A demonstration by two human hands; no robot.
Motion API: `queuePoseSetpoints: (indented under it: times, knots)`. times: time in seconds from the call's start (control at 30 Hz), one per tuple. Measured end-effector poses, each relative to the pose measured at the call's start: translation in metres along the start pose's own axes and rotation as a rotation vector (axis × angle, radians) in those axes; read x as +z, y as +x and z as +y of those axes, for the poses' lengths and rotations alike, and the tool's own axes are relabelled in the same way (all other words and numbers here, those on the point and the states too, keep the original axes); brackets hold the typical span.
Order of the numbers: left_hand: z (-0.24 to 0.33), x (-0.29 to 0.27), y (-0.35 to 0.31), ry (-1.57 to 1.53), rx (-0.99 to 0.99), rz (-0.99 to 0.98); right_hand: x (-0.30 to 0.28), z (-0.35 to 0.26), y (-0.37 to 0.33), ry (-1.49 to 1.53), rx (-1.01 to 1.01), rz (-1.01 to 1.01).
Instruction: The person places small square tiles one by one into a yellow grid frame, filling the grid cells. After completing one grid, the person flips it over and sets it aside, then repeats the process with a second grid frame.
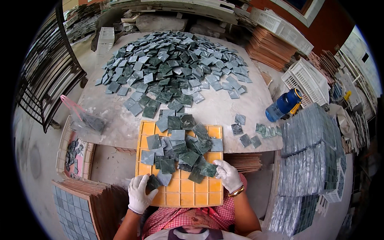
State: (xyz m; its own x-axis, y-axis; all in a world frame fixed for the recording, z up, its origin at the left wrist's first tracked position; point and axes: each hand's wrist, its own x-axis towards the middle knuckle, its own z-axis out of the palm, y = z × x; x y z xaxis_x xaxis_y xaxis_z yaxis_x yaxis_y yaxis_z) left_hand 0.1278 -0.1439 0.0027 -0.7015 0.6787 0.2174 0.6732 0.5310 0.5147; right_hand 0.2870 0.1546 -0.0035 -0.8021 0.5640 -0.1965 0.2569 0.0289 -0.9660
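Observation:
An orange gridded tray [172, 199] lies before me, its far end at the table and its near end by my lap. Loose square stone tiles [178, 135], dark green and grey, are heaped over its middle and far part. My left hand [139, 194], in a white glove, pinches a dark tile [153, 183] at the tray's left edge between thumb and fingers. At the right edge, my gloved right hand [229, 175] has its fingers closed on the corner of a dark green tile [209, 170]. Most squares in the tray's near rows hold no tile.
A large pile of tiles [160, 60] covers the far table [232, 116]. A blue bottle [283, 105] and a few loose tiles [245, 140] sit to the right. Wrapped tile stacks [302, 168] stand at right, tiled sheets [76, 212] at lower left, a metal rack [48, 72] at far left.

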Motion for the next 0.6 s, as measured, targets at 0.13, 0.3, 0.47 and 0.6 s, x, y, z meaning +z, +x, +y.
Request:
queuePoseSetpoints:
  times: [0.13, 0.3, 0.47, 0.6]
  knots:
    - [-0.001, 0.000, 0.001, -0.008, 0.030, 0.016, -0.001, 0.003, -0.002, 0.042, -0.016, 0.024]
    - [0.002, -0.002, 0.000, 0.012, 0.009, -0.012, 0.003, 0.022, 0.001, -0.057, -0.073, 0.076]
    - [0.002, -0.002, 0.000, 0.028, 0.002, -0.025, 0.009, -0.002, -0.001, -0.431, -0.168, 0.149]
    - [0.005, -0.004, 0.003, 0.035, -0.008, -0.065, 0.001, -0.007, 0.002, -0.750, -0.370, 0.034]
